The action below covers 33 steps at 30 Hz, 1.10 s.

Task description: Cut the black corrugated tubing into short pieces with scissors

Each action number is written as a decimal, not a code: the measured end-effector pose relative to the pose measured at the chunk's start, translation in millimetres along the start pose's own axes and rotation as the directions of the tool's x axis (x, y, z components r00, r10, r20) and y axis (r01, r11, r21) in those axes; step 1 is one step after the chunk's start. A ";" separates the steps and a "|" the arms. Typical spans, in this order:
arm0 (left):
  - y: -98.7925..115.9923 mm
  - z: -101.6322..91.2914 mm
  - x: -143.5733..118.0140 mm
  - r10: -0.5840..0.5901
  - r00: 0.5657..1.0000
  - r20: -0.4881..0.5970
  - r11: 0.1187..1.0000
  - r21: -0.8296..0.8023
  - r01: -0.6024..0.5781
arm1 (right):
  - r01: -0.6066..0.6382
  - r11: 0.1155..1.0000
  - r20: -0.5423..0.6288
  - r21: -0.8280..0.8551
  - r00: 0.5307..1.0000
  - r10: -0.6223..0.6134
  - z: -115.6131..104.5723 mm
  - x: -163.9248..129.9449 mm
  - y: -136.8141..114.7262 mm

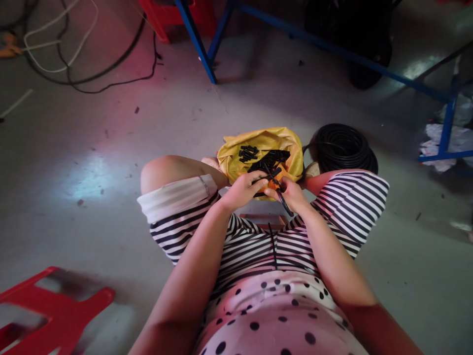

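Observation:
Over the mouth of a yellow bag (pixel 236 143), my left hand (pixel 244 190) pinches a thin piece of black tubing (pixel 274 173). Close beside it, my right hand (pixel 294 194) is closed around scissors with black handles (pixel 286 203). The blades meet the tubing near my left fingertips; whether they are touching it I cannot tell. Inside the bag lie several short black tube pieces (pixel 248 153), with more in a dark heap (pixel 273 160). Something orange (pixel 283 172) shows just behind my fingers. A coil of black tubing (pixel 345 148) rests on the floor right of the bag.
Blue metal table legs (pixel 199 44) and a long blue crossbar (pixel 332 47) stand ahead. A red stool (pixel 55 310) is at lower left, another red stool (pixel 158 19) ahead. Loose cables (pixel 107 69) lie at upper left. Crumpled white plastic (pixel 439 143) sits at right.

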<state>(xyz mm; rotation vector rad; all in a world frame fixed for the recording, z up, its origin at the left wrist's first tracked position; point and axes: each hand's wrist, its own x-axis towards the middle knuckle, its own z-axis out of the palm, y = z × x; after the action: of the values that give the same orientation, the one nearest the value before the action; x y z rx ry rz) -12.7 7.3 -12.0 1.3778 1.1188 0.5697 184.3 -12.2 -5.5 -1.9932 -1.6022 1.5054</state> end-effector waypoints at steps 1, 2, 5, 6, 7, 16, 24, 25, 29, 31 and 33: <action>0.0 -0.2 0.1 -0.003 1.000 -0.009 1.000 0.004 0.004 | -0.001 1.000 -0.017 -0.015 1.000 0.001 0.0 0.5 0.5; -0.1 -0.3 0.2 -0.010 1.000 -0.021 1.000 0.001 0.010 | 0.000 1.000 -0.034 -0.026 0.999 -0.001 0.1 1.2 1.3; -0.6 -0.4 0.1 -0.043 0.997 -0.056 0.998 -0.044 0.041 | 0.009 0.999 -0.065 -0.043 0.998 -0.012 0.5 3.9 3.5; -1.0 -0.2 0.1 -0.053 0.996 -0.066 0.997 -0.061 0.049 | 0.010 0.999 -0.072 -0.048 0.997 -0.013 0.6 4.8 4.1; -1.4 0.2 -0.1 -0.060 0.995 -0.076 0.996 -0.076 0.054 | 0.008 0.999 -0.075 -0.052 0.997 -0.012 0.7 5.6 4.6; -5.1 1.2 -1.4 -0.132 0.987 -0.094 0.954 -0.282 0.100 | -0.012 1.000 -0.058 -0.023 0.998 0.010 0.6 6.7 7.0; -2.7 2.0 -1.4 -0.146 0.988 -0.048 0.950 -0.284 0.126 | -0.007 0.999 -0.053 -0.031 0.999 0.005 0.5 5.7 4.7; -3.1 2.5 -1.2 -0.148 0.987 -0.062 0.949 -0.290 0.124 | -0.009 0.999 -0.059 -0.037 0.998 0.007 0.5 6.7 5.1; -4.1 3.4 -0.6 -0.149 0.984 -0.102 0.943 -0.315 0.110 | -0.016 0.999 -0.073 -0.045 0.997 0.012 0.2 9.3 6.1; -4.2 3.4 -0.5 -0.152 0.983 -0.104 0.940 -0.321 0.111 | -0.018 0.998 -0.078 -0.056 0.997 0.014 -0.2 9.5 5.6; -4.6 3.1 -0.4 -0.150 0.984 -0.100 0.939 -0.327 0.110 | -0.020 0.998 -0.078 -0.067 0.997 0.015 -0.7 9.4 4.9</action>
<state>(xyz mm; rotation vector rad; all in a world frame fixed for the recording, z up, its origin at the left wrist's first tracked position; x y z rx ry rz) -11.5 4.7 -16.7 0.9911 1.1500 0.7137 187.1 -6.3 -13.9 -2.0797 -1.6298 1.3793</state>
